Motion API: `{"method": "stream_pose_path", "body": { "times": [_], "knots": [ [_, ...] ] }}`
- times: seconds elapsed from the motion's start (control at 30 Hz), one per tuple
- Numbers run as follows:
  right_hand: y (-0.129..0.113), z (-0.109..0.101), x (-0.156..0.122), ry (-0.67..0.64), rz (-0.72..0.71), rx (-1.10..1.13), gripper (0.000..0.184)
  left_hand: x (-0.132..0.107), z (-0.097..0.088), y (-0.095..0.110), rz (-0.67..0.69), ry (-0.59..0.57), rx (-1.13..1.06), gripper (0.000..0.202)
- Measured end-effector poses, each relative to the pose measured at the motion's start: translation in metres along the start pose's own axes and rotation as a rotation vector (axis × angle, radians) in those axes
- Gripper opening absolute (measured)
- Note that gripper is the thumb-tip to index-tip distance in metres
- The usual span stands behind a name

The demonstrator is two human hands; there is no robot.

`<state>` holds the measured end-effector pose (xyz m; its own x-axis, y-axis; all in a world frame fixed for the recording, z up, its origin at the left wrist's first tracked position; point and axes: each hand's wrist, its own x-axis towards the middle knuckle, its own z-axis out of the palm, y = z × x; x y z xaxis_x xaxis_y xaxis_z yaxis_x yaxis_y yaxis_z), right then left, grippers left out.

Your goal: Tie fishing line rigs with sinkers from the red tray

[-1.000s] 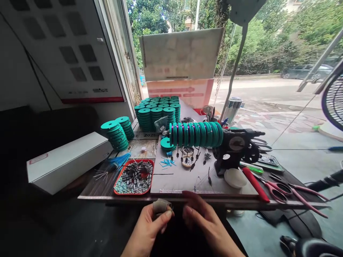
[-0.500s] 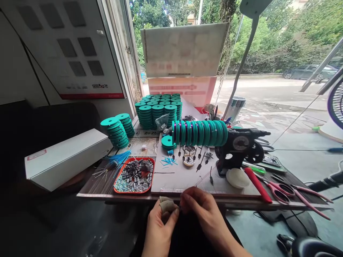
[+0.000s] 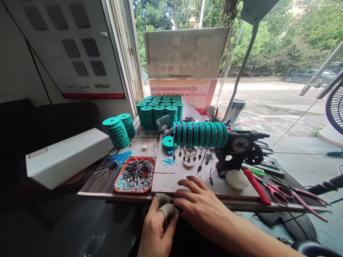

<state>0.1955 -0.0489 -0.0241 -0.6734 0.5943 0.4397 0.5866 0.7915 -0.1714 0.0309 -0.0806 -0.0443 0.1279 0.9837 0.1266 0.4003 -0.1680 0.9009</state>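
My left hand (image 3: pixel 160 228) is closed in a pinch at the table's front edge, with pale cloth-like covers (image 3: pixel 167 210) on two fingers. What it pinches is too small and hidden to name. Touching or almost touching it is my right hand (image 3: pixel 199 201), palm down. Its outer fingers fan out while the index fingertip meets the left hand's fingertips; the thumb is hidden, and so is whatever it holds. Beyond the right hand, a thin reddish line (image 3: pixel 211 175) and a small dark fishing float-like piece (image 3: pixel 211 181) lie on the board (image 3: pixel 166 182).
Green foam spools (image 3: pixel 200 134) sit on a black hand-cranked winder (image 3: pixel 239 142). A red tray (image 3: pixel 134 175) of small metal parts stands left. Scissors (image 3: pixel 280 192), pliers (image 3: pixel 308 203) and a red-handled tool (image 3: pixel 257 186) lie right. More green spools (image 3: pixel 159 114) stand behind.
My right hand has turned palm down, and its outer fingers have spread and reached forward over the board edge. My left hand has shifted slightly left and stays pinched.
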Motion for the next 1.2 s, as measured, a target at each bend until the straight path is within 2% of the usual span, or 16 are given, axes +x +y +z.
{"method": "stream_pose_path", "body": {
  "times": [0.07,0.13,0.23,0.37,0.43,0.5,0.67,0.8,0.93,1.07,1.2],
  "knots": [
    [0.004,0.004,0.007,-0.130,-0.009,0.030,0.010,0.000,-0.001,0.000,0.018,-0.001,0.006,0.016],
    [0.007,0.007,0.008,-0.195,-0.003,0.069,0.017,0.001,-0.002,0.000,0.007,-0.034,-0.025,0.017],
    [0.009,0.005,0.003,-0.191,-0.027,0.101,0.020,0.005,-0.004,-0.003,-0.077,-0.112,-0.162,0.023],
    [0.009,0.003,-0.005,-0.140,-0.082,0.158,0.021,0.011,-0.006,-0.009,-0.292,-0.245,-0.447,0.034],
    [0.010,0.004,-0.007,-0.113,-0.068,0.189,0.020,0.013,-0.006,-0.008,-0.387,-0.261,-0.524,0.043],
    [0.011,0.005,-0.007,-0.108,-0.053,0.207,0.019,0.014,-0.007,-0.005,-0.426,-0.256,-0.567,0.046],
    [0.010,0.005,-0.005,-0.138,-0.035,0.208,0.019,0.013,-0.007,-0.002,-0.396,-0.248,-0.557,0.042],
    [0.008,0.000,-0.001,-0.171,-0.011,0.205,0.021,0.011,-0.005,-0.002,-0.258,-0.213,-0.480,0.032],
    [0.007,-0.002,0.003,-0.202,0.012,0.214,0.021,0.009,-0.003,0.000,-0.170,-0.173,-0.382,0.032],
    [0.010,-0.005,0.005,-0.258,-0.072,0.107,0.022,0.007,0.000,0.000,-0.175,-0.126,-0.369,0.034],
    [0.010,-0.022,0.019,-0.376,-0.156,0.005,0.015,0.004,0.003,-0.001,-0.148,-0.053,-0.368,0.032]
  ]
}}
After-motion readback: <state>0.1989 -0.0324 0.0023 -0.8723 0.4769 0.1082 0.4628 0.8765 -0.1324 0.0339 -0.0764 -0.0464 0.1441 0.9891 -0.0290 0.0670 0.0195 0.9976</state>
